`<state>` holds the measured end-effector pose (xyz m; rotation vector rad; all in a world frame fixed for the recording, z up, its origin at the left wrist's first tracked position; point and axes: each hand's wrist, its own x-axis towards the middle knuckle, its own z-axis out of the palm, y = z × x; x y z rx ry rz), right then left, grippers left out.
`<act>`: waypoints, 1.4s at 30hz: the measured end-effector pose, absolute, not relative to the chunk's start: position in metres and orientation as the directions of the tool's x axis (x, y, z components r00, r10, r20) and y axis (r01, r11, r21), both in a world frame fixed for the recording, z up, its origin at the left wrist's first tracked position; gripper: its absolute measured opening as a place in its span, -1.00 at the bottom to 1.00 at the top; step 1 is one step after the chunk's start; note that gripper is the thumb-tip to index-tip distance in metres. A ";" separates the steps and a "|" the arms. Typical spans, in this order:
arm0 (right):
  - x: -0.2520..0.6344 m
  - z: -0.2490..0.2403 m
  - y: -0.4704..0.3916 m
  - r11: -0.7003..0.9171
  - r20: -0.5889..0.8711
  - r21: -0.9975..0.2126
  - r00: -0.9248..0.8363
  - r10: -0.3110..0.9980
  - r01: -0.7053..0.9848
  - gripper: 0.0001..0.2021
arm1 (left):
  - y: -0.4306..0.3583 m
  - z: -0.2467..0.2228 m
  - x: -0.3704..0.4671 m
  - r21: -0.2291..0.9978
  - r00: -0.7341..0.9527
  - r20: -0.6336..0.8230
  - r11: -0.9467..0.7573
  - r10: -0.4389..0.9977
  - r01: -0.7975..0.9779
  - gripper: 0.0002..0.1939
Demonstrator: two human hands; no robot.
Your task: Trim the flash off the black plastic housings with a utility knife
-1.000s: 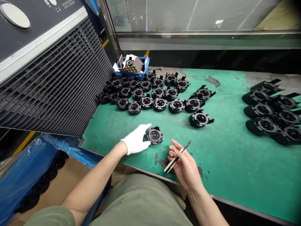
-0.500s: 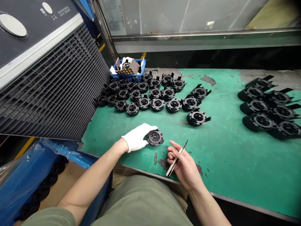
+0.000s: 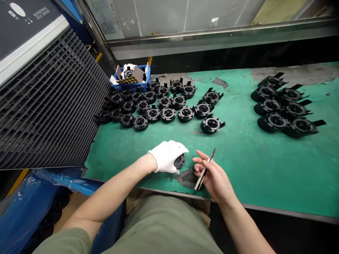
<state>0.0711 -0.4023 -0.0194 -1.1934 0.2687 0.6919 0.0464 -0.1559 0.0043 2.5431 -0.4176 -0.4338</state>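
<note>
My left hand (image 3: 168, 156), in a white glove, is closed on a round black part (image 3: 179, 161) near the table's front edge. The glove covers much of the part's left and upper side. To its right, my bare right hand (image 3: 212, 173) holds a knife with a pale handle (image 3: 203, 176) between thumb and fingers, its dark blade pointing up and away. The knife does not touch the part. Beyond my hands, several similar black parts stand in rows, the nearest one (image 3: 212, 124) a little apart from the others.
More black parts (image 3: 277, 121) stand at the right of the green table (image 3: 238, 155). A blue bin (image 3: 144, 84) is at the back left. A large black grille (image 3: 53, 98) borders the left side; a plastic-lined blue box (image 3: 34, 208) sits below it.
My gloved left hand has moved over the round part and covers more of it. The view has shifted, so the table contents appear further left. The knife is still in my right hand.
</note>
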 end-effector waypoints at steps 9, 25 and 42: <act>0.066 -0.031 -0.403 -0.033 -0.446 -0.869 0.753 0.485 -0.493 -0.37 | -0.123 -0.023 0.003 0.913 0.997 -0.080 -0.402 -0.001 0.073 -0.08; 0.074 -0.037 -0.401 -0.413 -0.291 -0.910 0.767 0.572 -0.038 -0.36 | -0.129 -0.068 -0.022 0.933 0.988 0.084 -0.359 0.129 -0.032 -0.07; 0.090 -0.017 -0.389 -0.359 0.119 -0.673 0.575 0.810 0.646 -0.63 | -0.129 -0.065 -0.009 0.814 0.962 0.100 -0.577 0.253 0.066 -0.24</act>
